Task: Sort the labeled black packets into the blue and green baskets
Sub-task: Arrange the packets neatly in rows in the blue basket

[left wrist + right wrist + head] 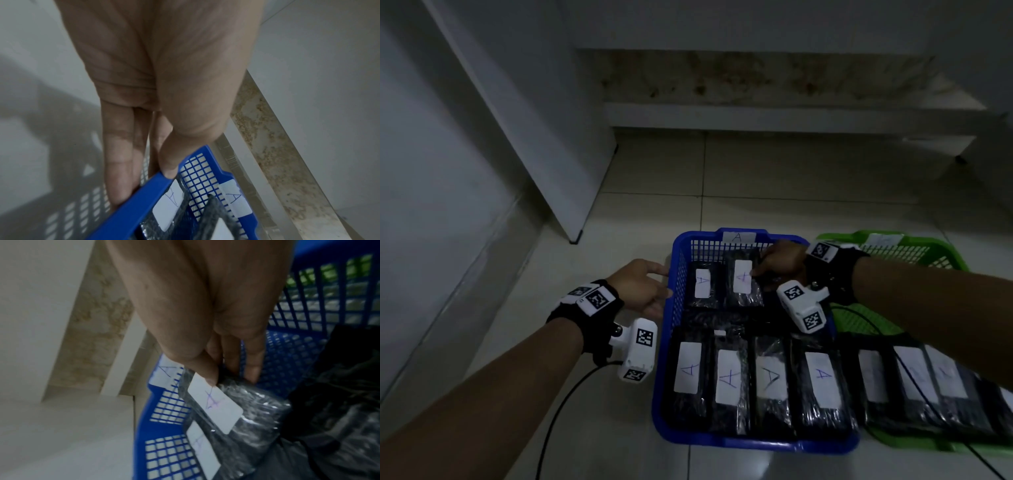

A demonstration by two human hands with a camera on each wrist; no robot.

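The blue basket [722, 442] carries an "A" tag on its far rim and holds several black packets with white "A" labels. At its far end my right hand [780, 263] pinches one such black packet [743, 284], thumb on the label and fingers behind it; the right wrist view shows this packet [246, 405] tilted up in my right hand [232, 379]. My left hand [643, 287] is at the basket's left wall, fingers straight. In the left wrist view its thumb tip touches the blue rim [127, 209]. The green basket [948, 253] stands to the right and holds more labeled packets [914, 377].
Both baskets sit on a pale tiled floor [791, 192]. A white panel [534, 137] leans at the left, and a stained low step [756, 85] runs along the back wall. Black cables [558, 411] trail from both wrists, one over the green basket's packets.
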